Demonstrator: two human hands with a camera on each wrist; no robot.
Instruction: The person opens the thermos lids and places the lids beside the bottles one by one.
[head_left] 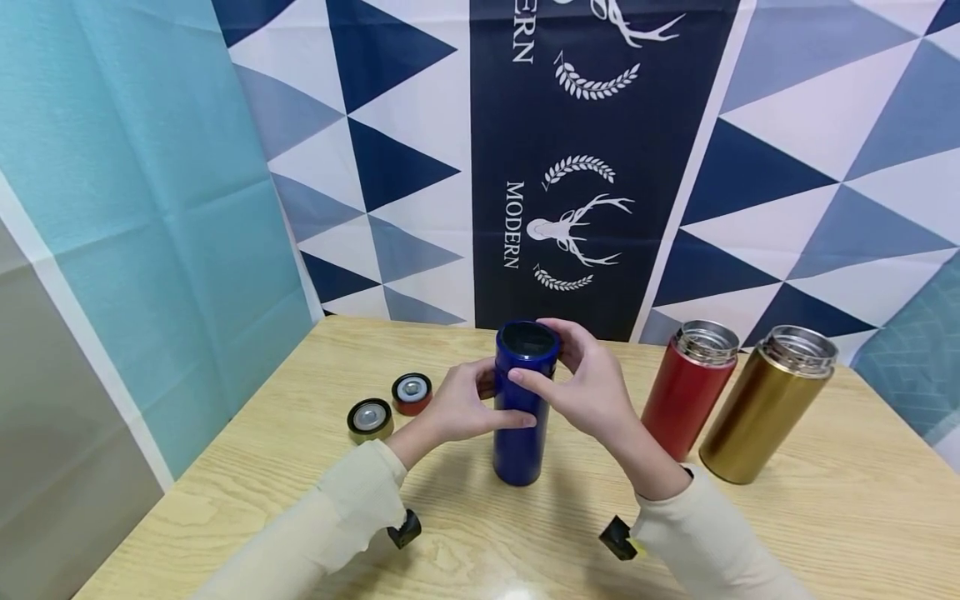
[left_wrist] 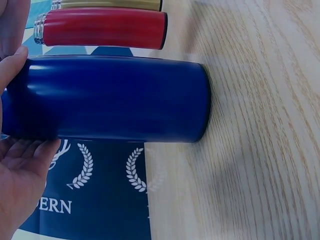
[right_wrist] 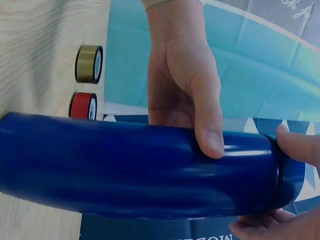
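Note:
A blue thermos bottle (head_left: 517,457) is held upright in the middle; whether its base touches the table I cannot tell. My left hand (head_left: 459,406) grips the body from the left, its thumb lying across the front. Higher up, my right hand (head_left: 592,385) grips the blue lid (right_wrist: 292,176) from the right, thumb in front and fingers behind. A thin seam between lid and body shows in the right wrist view. The lid's top looks dark and glossy from the head view.
At right stand a lidless red bottle (head_left: 686,400) and a lidless gold bottle (head_left: 765,417), with steel mouths. On the left of the wooden table (head_left: 465,533) lie a gold lid (head_left: 371,419) and a red lid (head_left: 412,393), undersides up. A patterned cloth (head_left: 412,75) hangs behind.

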